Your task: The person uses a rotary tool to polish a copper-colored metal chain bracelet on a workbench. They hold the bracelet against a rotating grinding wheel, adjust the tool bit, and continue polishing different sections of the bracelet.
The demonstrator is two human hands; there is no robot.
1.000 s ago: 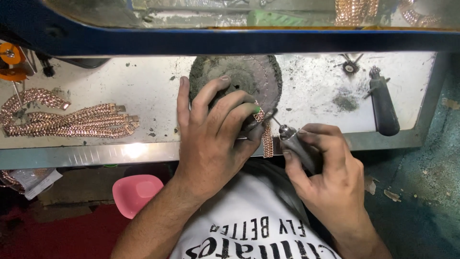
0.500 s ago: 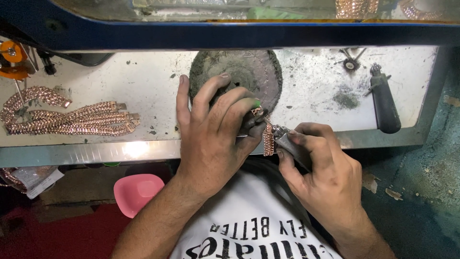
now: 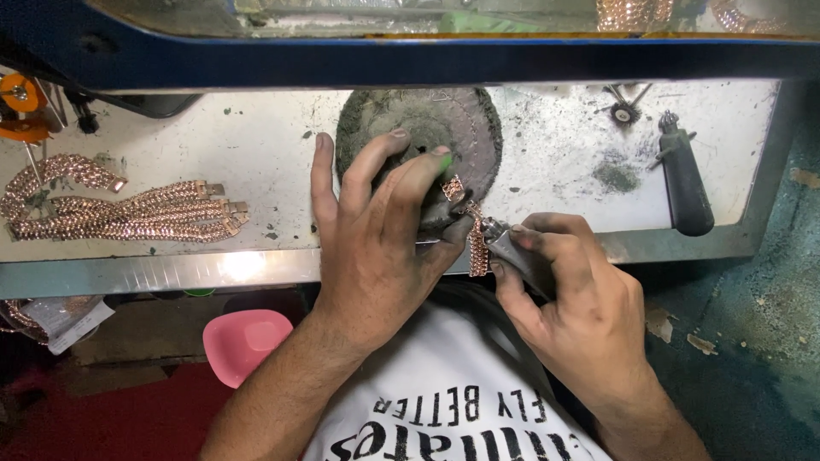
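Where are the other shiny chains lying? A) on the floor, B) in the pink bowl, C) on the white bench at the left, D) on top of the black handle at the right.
C: the pile of rose-gold chains lies on the white bench, left of the left hand.

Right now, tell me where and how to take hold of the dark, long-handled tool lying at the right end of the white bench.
Grip the dark, long-handled tool around the thick lower part of its handle, coming from above with fingers closing across its width. It lies flat and roughly lengthwise toward the person, apart from other things; the handle is the broadest, plainest section, while the upper end narrows to small metal fittings.
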